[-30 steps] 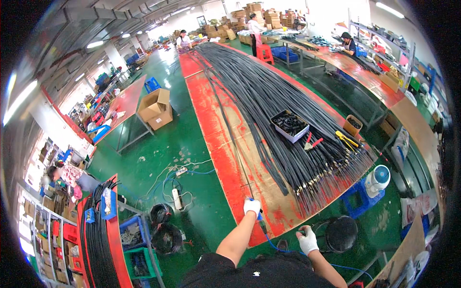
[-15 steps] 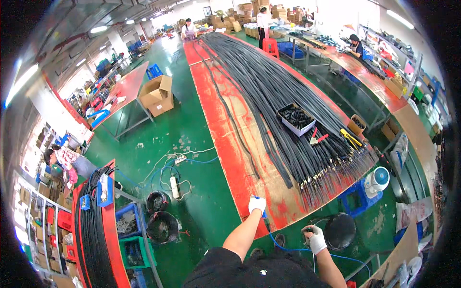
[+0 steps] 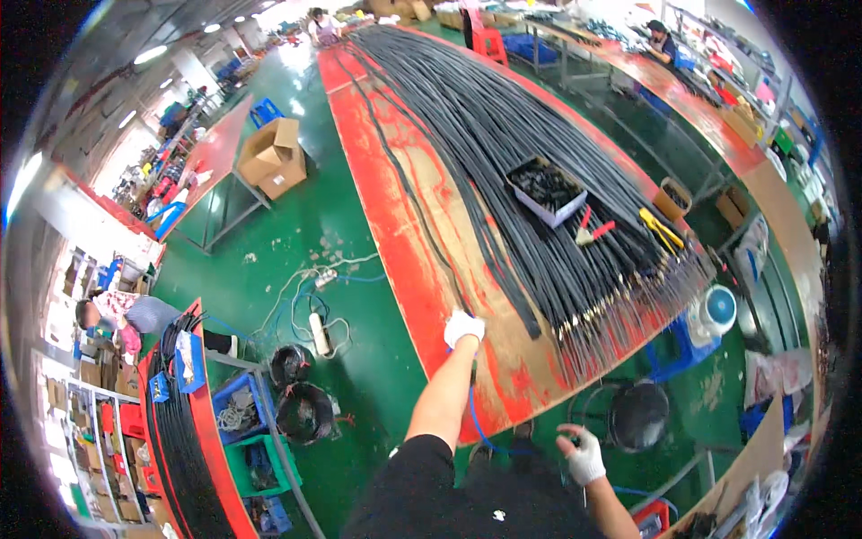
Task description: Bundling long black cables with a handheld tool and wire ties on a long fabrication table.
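My left hand (image 3: 464,328), in a white glove, reaches out over the near left part of the long red table (image 3: 406,286). Its fingers are closed round a blue tool, mostly hidden by the glove, from which a blue hose (image 3: 474,415) hangs past the table's near edge. Just ahead of this hand lies the near end of a single black cable (image 3: 429,241). My right hand (image 3: 585,456), also gloved, is off the table near my body. Its fingers are apart, and I see nothing held in them.
Many black cables (image 3: 503,153) cover the table, their stripped ends toward me. On them sit a box of black parts (image 3: 566,211), red-handled pliers (image 3: 594,230) and a yellow-handled tool (image 3: 663,232). A round black stool (image 3: 639,415) stands right; buckets (image 3: 303,411) and cords lie left.
My left hand has moved forward and slightly left with the blue tool, toward the single cable's end. My right hand has lowered a little and its fingers have spread. The view has tilted down.
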The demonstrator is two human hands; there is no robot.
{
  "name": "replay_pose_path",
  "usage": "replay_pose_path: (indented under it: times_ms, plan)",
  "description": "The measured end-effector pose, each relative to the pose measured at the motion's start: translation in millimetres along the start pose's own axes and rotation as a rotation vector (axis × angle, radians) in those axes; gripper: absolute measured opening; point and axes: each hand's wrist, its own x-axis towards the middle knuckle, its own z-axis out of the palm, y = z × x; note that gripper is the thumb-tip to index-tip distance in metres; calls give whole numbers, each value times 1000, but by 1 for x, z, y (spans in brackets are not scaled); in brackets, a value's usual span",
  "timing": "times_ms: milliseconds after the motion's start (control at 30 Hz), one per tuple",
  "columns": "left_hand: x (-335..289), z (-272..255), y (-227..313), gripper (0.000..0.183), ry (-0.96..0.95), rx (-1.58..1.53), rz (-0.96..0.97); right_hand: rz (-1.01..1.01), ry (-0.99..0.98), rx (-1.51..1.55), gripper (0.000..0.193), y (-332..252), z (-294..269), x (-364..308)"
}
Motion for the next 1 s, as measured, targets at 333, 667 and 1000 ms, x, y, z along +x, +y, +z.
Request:
replay_pose_path:
  times_ms: [333,667,1000]
  plan:
    - [8,4,46,60,20,-166,-146,96,135,-55,18,18,-32,11]
    - [-72,-23,-34,41,85,-125,95,1,142,39,14,19,6,11]
    - [-167,-1,-94,57,-197,-58,220,61,48,135,9,38,63,-28]
